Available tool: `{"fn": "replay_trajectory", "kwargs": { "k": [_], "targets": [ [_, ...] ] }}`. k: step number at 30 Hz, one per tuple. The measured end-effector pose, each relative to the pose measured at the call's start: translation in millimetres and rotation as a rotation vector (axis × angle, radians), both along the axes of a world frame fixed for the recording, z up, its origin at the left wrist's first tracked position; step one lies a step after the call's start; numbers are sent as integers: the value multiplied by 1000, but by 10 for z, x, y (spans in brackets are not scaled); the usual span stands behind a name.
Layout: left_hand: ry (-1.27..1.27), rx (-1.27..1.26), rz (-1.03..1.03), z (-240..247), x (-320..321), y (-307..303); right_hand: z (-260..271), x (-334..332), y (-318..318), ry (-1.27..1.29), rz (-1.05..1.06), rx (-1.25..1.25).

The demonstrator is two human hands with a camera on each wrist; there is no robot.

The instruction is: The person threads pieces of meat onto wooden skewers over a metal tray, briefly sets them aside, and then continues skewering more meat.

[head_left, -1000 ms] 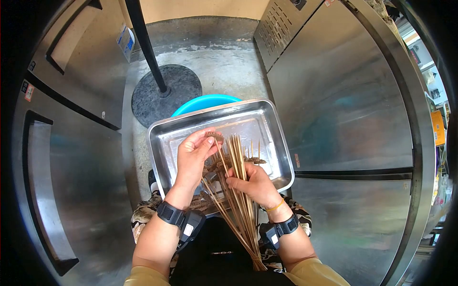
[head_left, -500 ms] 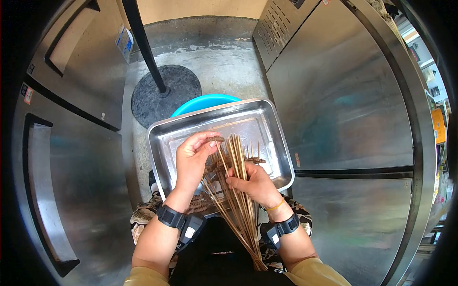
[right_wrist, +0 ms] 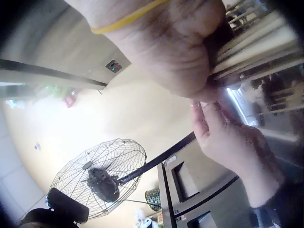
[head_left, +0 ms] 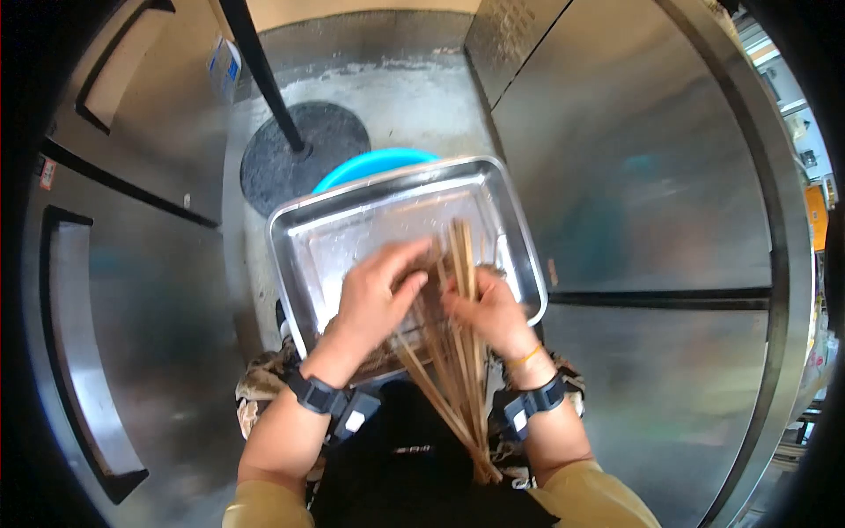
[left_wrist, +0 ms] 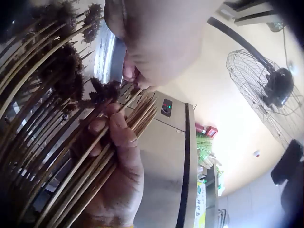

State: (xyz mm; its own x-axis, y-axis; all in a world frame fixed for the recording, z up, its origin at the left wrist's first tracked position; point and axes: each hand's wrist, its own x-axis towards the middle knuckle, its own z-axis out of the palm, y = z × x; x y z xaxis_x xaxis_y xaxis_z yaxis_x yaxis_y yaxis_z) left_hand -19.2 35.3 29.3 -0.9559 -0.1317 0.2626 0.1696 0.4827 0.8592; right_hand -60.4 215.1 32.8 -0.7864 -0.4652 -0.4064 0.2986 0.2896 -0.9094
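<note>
In the head view my right hand (head_left: pixel 491 315) grips a bundle of thin bamboo skewers (head_left: pixel 465 339), their tips pointing up and away from me. The left hand (head_left: pixel 378 295), blurred, reaches over to the upper part of the bundle. Close up in the left wrist view, its fingertips (left_wrist: pixel 137 80) pinch the tip of one skewer. Just below them a dark brown, spiky-edged food piece (left_wrist: pixel 105 90) sits beside the right thumb. More brown pieces (left_wrist: pixel 61 71) are threaded on other skewers at the left of that view.
Under the hands, a rectangular metal tray (head_left: pixel 352 207) rests at my lap. Behind it are a blue basin (head_left: pixel 374 165) and a black round stand base (head_left: pixel 304 150). Steel refrigerator doors (head_left: pixel 651 176) stand on both sides. A wire fan (right_wrist: pixel 102 175) shows in the wrist views.
My left hand has moved right, closer to the right hand. The brown piece no longer shows between its fingers in the head view. The bundle has shifted slightly right, and the head view has tilted.
</note>
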Motion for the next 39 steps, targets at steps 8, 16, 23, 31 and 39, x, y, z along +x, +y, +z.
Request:
{"fn": "replay_trajectory", "kwargs": {
  "k": [8, 16, 23, 31, 39],
  "targets": [
    [-641, -615, -3, -73, 418, -634, -72, -44, 327, 471, -102, 363],
    [-705, -790, -152, -181, 604, -340, 52, -33, 258, -29, -91, -55],
    [-607, -873, -185, -338, 689, -194, 49, -63, 248, -106, -110, -156],
    [-505, -779, -216, -297, 696, -255, 8, -92, 219, -153, -84, -189],
    [-499, -757, -211, -379, 645, -303, 61, -62, 114, -141, -76, -143]
  ]
}}
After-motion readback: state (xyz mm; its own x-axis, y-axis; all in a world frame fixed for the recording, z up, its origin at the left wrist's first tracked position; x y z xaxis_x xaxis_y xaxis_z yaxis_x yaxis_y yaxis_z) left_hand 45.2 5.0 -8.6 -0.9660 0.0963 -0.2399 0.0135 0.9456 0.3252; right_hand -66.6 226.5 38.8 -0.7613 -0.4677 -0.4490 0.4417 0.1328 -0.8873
